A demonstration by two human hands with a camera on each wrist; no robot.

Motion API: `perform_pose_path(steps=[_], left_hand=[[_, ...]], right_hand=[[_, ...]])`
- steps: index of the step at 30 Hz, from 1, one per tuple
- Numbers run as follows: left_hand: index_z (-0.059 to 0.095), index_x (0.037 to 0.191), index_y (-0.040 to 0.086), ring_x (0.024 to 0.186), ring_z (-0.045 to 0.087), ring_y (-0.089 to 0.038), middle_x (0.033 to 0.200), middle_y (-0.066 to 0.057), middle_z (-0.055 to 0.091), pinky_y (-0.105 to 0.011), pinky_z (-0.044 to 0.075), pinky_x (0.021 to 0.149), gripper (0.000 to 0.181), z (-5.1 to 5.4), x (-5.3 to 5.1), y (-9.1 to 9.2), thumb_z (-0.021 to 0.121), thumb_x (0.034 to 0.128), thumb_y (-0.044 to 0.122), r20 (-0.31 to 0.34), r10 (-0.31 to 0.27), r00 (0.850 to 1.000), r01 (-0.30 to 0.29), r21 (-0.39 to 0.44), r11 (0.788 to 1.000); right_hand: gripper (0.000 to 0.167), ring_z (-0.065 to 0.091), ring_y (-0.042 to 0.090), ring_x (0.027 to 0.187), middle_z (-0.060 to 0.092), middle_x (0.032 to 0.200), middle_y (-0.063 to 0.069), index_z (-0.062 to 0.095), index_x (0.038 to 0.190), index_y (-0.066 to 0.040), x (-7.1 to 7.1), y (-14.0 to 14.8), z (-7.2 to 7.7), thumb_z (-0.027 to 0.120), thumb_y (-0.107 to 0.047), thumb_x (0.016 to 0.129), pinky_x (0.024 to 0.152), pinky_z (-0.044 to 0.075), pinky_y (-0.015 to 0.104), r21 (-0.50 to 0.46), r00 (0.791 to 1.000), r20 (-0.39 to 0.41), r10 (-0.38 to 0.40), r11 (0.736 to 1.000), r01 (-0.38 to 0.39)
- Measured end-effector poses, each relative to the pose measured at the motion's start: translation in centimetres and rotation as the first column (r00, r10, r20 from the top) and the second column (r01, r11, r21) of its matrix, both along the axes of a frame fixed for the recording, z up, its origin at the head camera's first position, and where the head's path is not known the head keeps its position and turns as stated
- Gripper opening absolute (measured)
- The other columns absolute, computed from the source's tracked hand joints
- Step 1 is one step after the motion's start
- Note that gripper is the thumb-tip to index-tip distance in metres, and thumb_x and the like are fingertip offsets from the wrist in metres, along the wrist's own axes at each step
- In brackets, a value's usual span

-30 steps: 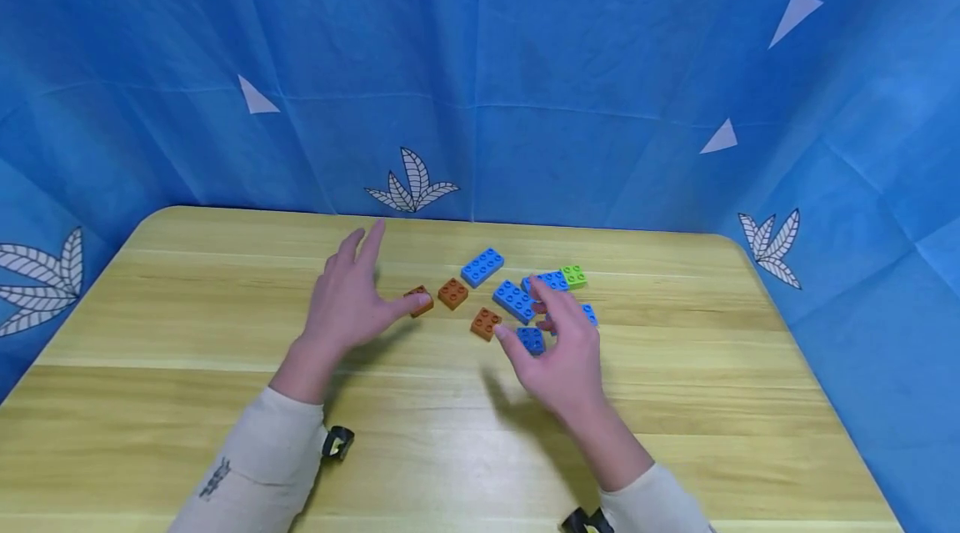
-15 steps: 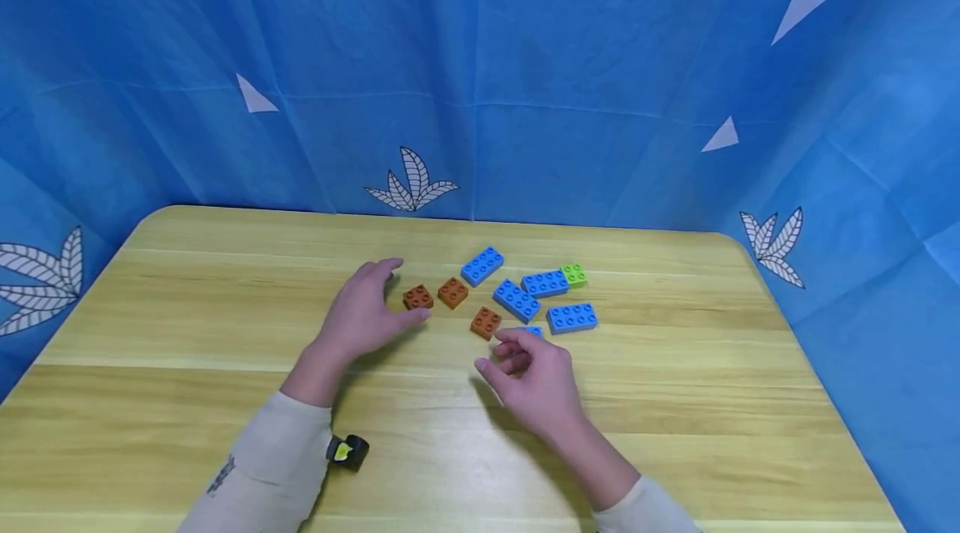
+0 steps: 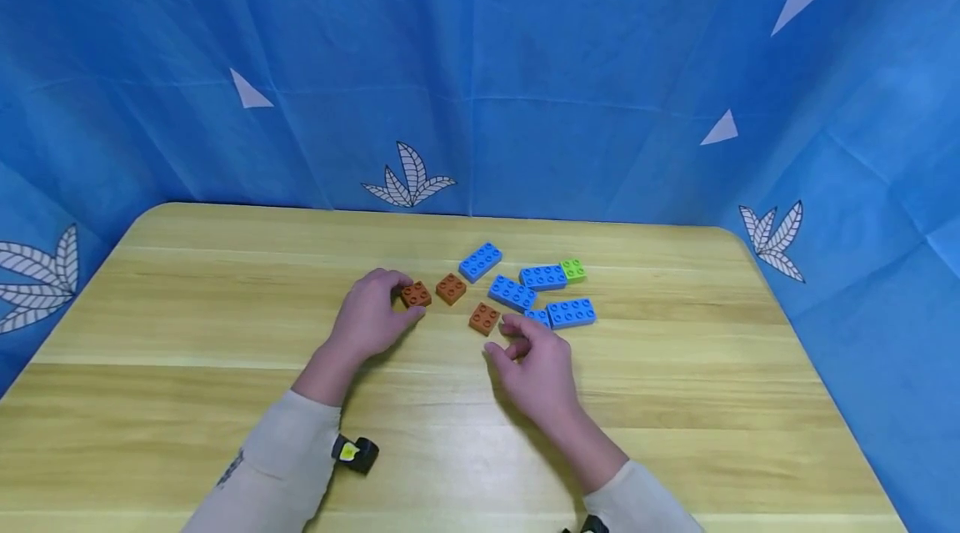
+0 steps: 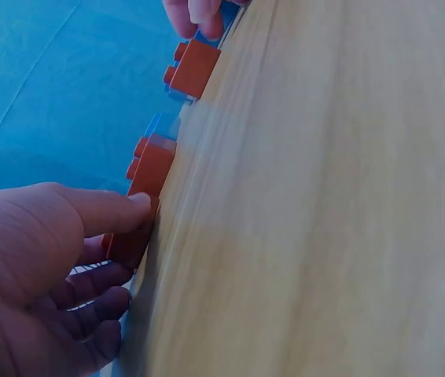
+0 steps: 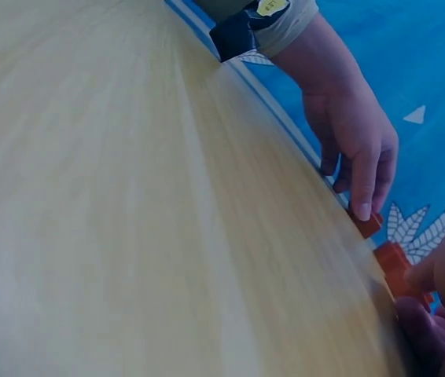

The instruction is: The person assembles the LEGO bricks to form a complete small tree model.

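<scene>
My left hand (image 3: 369,318) pinches the leftmost brown toy brick (image 3: 416,295) on the table; the left wrist view shows the thumb against its near side. My right hand (image 3: 538,370) is beside another brown brick (image 3: 484,319), its thumb and index finger apart and nothing seen held between them; whether the index fingertip touches that brick I cannot tell. A third brown brick (image 3: 451,289) lies between these two. Just behind the right hand's knuckles is a small blue brick (image 3: 537,316), partly hidden.
Long blue bricks lie at the back (image 3: 481,262), in the middle (image 3: 512,293), and at the right (image 3: 572,313). Another long blue brick (image 3: 543,277) touches a lime-green brick (image 3: 573,270). A blue curtain (image 3: 480,74) hangs behind the wooden table (image 3: 225,291).
My left hand has come down and closed on the leftmost brown brick. My right hand drew back, then edged forward. The small blue brick has shifted back, towards the right-hand long one.
</scene>
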State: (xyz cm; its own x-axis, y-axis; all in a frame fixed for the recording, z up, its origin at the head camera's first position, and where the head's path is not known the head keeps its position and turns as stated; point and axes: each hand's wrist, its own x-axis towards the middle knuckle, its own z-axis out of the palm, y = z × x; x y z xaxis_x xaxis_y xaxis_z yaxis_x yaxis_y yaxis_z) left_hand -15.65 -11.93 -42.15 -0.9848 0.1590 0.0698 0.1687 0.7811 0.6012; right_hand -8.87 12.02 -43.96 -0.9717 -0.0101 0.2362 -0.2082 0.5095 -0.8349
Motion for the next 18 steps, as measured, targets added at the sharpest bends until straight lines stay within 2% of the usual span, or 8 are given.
perform_pose_path(steps=[5,10,12,14,18], left_hand=[[0.068,0.119,0.0,0.103,0.059,-0.031,0.111,-0.014,0.063,-0.047,0.048,0.092,0.041,0.0,0.1,0.0,0.08,0.0867,0.021,0.004,-0.002,1.0,0.002,0.02,1.0],[0.068,0.119,0.001,0.093,0.057,-0.026,0.108,-0.011,0.063,-0.043,0.049,0.081,0.04,0.1,0.5,0.0,0.08,0.0873,0.022,0.015,-0.014,1.0,0.012,0.073,0.997],[0.068,0.119,0.001,0.087,0.056,-0.024,0.105,-0.01,0.063,-0.039,0.048,0.074,0.04,0.2,0.7,0.0,0.08,0.0872,0.022,0.014,-0.021,1.0,0.02,0.097,0.995],[0.068,0.119,0.002,0.082,0.054,-0.022,0.102,-0.008,0.062,-0.037,0.047,0.07,0.04,0.4,0.8,0.1,0.08,0.087,0.022,0.01,-0.028,1.0,0.026,0.118,0.993],[0.069,0.118,0.003,0.077,0.052,-0.021,0.096,-0.005,0.06,-0.036,0.045,0.065,0.039,0.8,1.0,0.2,0.081,0.0864,0.023,-0.012,-0.044,0.999,0.045,0.15,0.988]], right_hand=[[0.047,0.061,0.009,0.065,0.07,0.107,0.011,0.065,0.125,0.004,-0.4,-0.2,-0.4,0.082,-0.006,0.082,0.06,0.054,0.026,0.035,0.999,-0.042,0.002,0.999,-0.001],[0.054,0.054,0.007,0.056,0.067,0.094,0.009,0.062,0.13,0.003,-0.9,-0.7,-0.3,0.083,-0.016,0.084,0.052,0.049,0.026,0.146,0.999,-0.037,-0.014,0.989,0.019],[0.054,0.052,0.006,0.055,0.067,0.095,0.009,0.063,0.129,0.002,-1.1,-0.8,-0.3,0.083,-0.018,0.083,0.053,0.048,0.027,0.191,0.999,-0.049,-0.022,0.981,0.031],[0.052,0.052,0.006,0.057,0.068,0.105,0.011,0.065,0.127,0.001,-1.3,-0.9,-0.3,0.084,-0.019,0.082,0.056,0.049,0.028,0.218,0.997,-0.065,-0.028,0.975,0.041],[0.047,0.052,0.006,0.059,0.069,0.112,0.009,0.069,0.121,-0.004,-1.5,-1.2,-0.4,0.086,-0.02,0.081,0.062,0.049,0.031,0.249,0.996,-0.08,-0.032,0.967,0.051]])
